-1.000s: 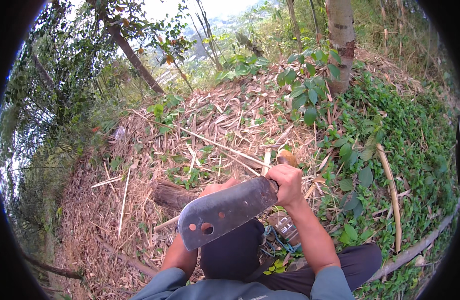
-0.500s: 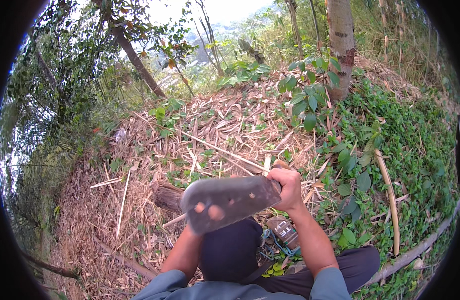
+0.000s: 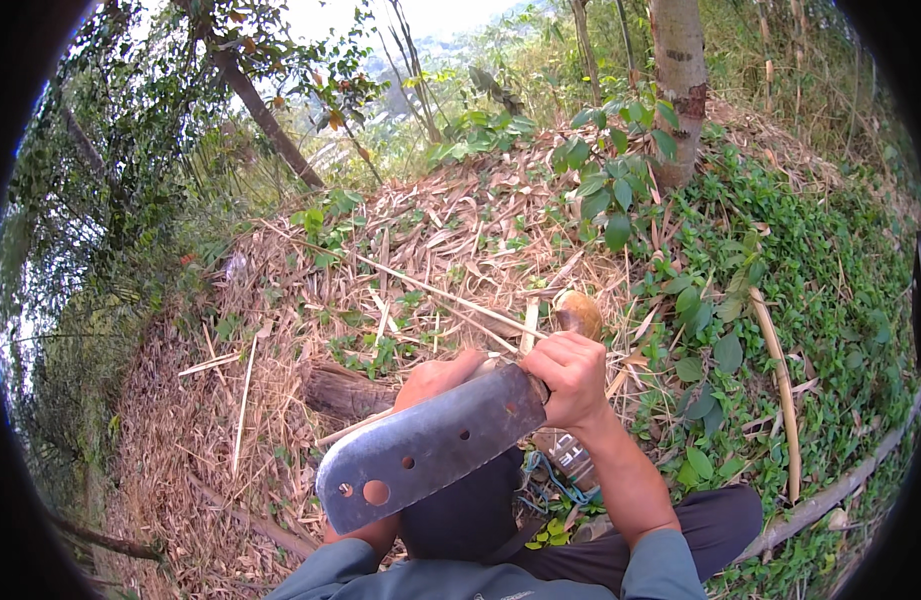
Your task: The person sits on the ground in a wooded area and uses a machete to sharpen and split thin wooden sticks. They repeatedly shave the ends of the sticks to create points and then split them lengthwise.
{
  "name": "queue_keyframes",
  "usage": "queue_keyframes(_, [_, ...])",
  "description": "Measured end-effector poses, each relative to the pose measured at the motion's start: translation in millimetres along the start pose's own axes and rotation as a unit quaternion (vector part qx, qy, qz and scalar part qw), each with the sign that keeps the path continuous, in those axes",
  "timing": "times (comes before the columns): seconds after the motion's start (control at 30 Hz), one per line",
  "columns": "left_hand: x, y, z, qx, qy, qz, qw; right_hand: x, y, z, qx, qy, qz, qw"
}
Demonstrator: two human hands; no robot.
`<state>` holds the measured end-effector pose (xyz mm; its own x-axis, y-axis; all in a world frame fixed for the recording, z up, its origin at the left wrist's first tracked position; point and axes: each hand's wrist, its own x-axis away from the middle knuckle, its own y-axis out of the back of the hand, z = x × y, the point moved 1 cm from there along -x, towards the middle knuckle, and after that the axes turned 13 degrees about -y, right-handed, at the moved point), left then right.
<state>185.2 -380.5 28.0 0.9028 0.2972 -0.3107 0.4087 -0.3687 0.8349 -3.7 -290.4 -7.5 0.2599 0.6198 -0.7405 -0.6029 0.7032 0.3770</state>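
Observation:
My right hand point(image 3: 570, 375) is closed around the handle of a broad cleaver point(image 3: 440, 435). Its wide grey blade has several round holes and slants down to the left across my lap. The rounded brown handle end point(image 3: 578, 313) sticks out above my fist. Behind the blade, my left hand point(image 3: 435, 380) is closed on a pale stick point(image 3: 355, 430), which shows on both sides of it. The blade hides the left fingers in part and much of the left forearm. Whether the blade touches the stick I cannot tell.
A short brown log point(image 3: 345, 393) lies just beyond my left hand. By my knee is a brown printed item point(image 3: 570, 455) with blue cord point(image 3: 555, 480). Dry leaves and thin sticks cover the slope; a tree trunk point(image 3: 678, 90) and a long peeled stick point(image 3: 775, 385) are at right.
The cleaver's tip has swung down and left, and its handle end now shows above my right fist. More of my left hand is visible over the blade's upper edge.

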Motion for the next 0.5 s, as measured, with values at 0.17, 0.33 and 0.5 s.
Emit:
queue_keyframes(0.17, [-3.0, -1.9, -1.7, -0.021, -0.003, 0.005, 1.0, 1.3, -1.4, -1.7, 0.019, 0.004, 0.005, 1.0])
queue_keyframes(0.33, [-4.4, 3.2, -5.3, 0.031, -0.026, -0.009, 0.999, 1.7, 0.4, 1.6, 0.035, -0.005, 0.013, 0.999])
queue_keyframes(0.5, [0.2, 0.6, -4.0, 0.031, -0.042, -0.029, 0.998, 4.1, -1.9, 1.9, 0.031, -0.007, -0.009, 0.999])
